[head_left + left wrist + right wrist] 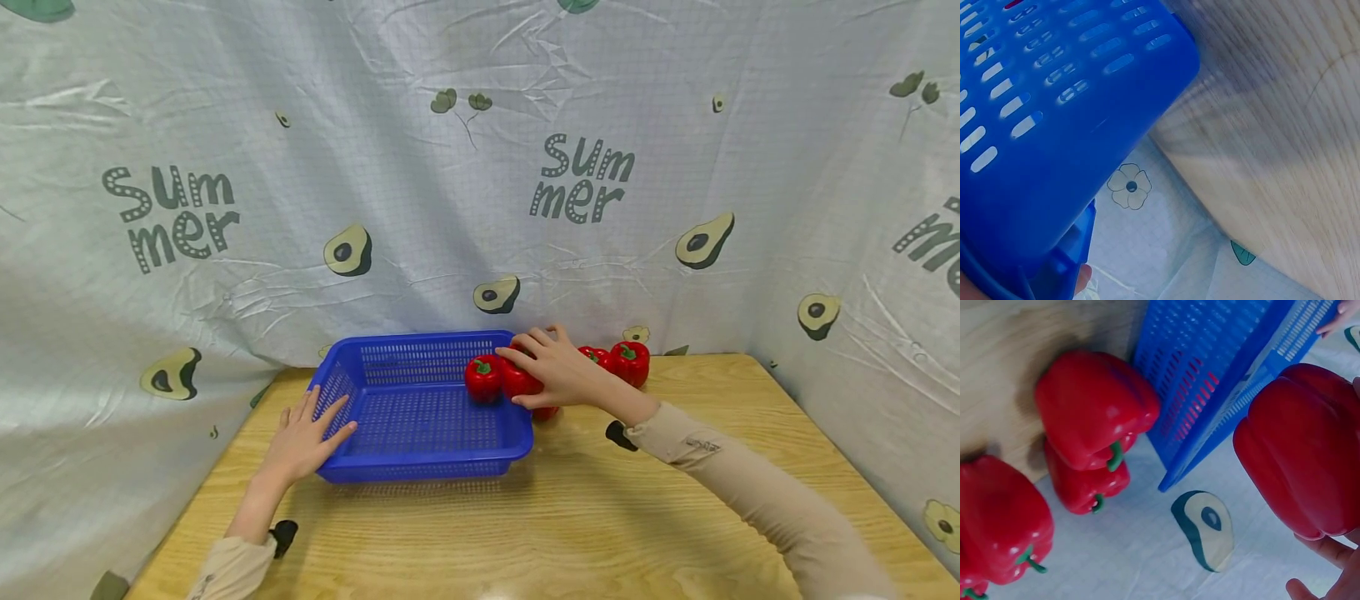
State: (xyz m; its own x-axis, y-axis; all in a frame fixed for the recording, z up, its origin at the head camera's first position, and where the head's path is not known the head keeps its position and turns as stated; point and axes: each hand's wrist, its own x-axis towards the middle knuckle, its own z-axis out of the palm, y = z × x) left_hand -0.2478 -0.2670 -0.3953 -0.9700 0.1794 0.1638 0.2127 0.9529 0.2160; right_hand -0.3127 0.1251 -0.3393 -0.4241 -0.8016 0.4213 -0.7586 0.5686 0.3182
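Note:
A blue plastic basket point(420, 458) with slotted walls stands on the wooden table. My left hand point(303, 437) rests on its left rim with fingers spread; in the left wrist view the basket wall point(1085, 137) hides most of that hand. My right hand point(558, 367) grips a red bell pepper point(1304, 450) over the basket's right rim. One red bell pepper point(483, 379) with a green stem lies inside the basket at the right end. Outside that end, more red bell peppers point(1094, 409) lie on the table, partly hidden by the right hand in the head view.
Further right, near the back edge of the table point(675, 467), sit other red peppers point(630, 362). A pale curtain point(420, 250) printed with avocados and lettering hangs behind and along both sides.

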